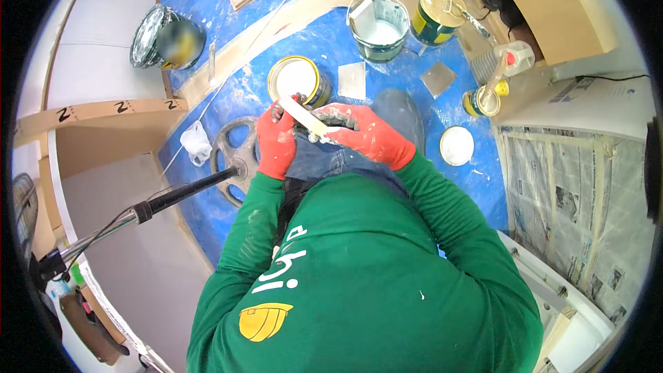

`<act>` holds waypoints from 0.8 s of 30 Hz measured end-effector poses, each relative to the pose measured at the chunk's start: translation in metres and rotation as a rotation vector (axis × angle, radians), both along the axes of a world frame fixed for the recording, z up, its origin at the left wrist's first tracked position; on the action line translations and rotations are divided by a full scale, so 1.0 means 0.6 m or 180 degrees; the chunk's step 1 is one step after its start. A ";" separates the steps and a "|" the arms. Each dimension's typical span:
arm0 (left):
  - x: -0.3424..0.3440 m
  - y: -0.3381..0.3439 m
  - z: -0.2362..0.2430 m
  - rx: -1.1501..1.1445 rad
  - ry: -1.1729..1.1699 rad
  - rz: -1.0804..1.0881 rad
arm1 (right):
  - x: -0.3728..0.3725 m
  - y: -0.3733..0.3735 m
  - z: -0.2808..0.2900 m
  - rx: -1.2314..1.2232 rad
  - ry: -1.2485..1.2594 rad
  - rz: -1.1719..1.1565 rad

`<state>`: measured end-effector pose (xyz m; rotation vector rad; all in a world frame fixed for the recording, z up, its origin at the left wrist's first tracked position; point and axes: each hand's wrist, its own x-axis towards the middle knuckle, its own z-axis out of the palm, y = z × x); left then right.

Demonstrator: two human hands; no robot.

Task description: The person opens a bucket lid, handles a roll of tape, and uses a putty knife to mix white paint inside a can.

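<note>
My left hand [276,139], in a red coated glove, has its fingers closed on one end of a narrow white and pale-yellow strip [302,114]; I cannot make out exactly what it is. My right hand [366,135], in a matching paint-smeared glove, grips the strip's lower end over my lap. Just beyond my hands stands an open yellow-rimmed can [292,74] of white paint or filler. A pale flat square [351,81] lies right of it, a darker square [438,79] further right, and a round white lid [456,145] beside my right leg.
A fan stand [190,191] with a plastic bag [196,142] near its base is at my left. A black bucket [148,38] sits farther back. Right ahead are a white-lined bucket [378,48], large cans [431,27], a jug [511,59] and a small tin [476,103]. Cabinet panels [110,138] border the blue sheet.
</note>
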<state>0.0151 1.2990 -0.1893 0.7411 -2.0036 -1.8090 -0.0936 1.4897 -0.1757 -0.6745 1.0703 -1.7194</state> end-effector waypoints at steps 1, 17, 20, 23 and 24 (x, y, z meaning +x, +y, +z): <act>-0.001 0.001 -0.004 0.0073 -0.0016 0.0007 | 0.000 0.001 -0.005 -0.0012 -0.0144 0.0001; 0.004 0.001 0.076 -0.1251 0.0041 -0.0642 | 0.007 -0.008 -0.081 -0.0075 0.2259 -0.0697; 0.007 0.020 0.079 -0.1886 -0.0122 -0.0650 | 0.003 -0.012 -0.090 -0.0086 0.2812 -0.0873; 0.012 0.021 0.053 -0.0964 -0.0286 -0.0287 | 0.009 -0.024 -0.067 0.0609 0.1710 -0.0699; 0.008 0.021 0.039 -0.0503 -0.0312 -0.0156 | 0.007 -0.024 -0.067 0.0847 0.1759 -0.0693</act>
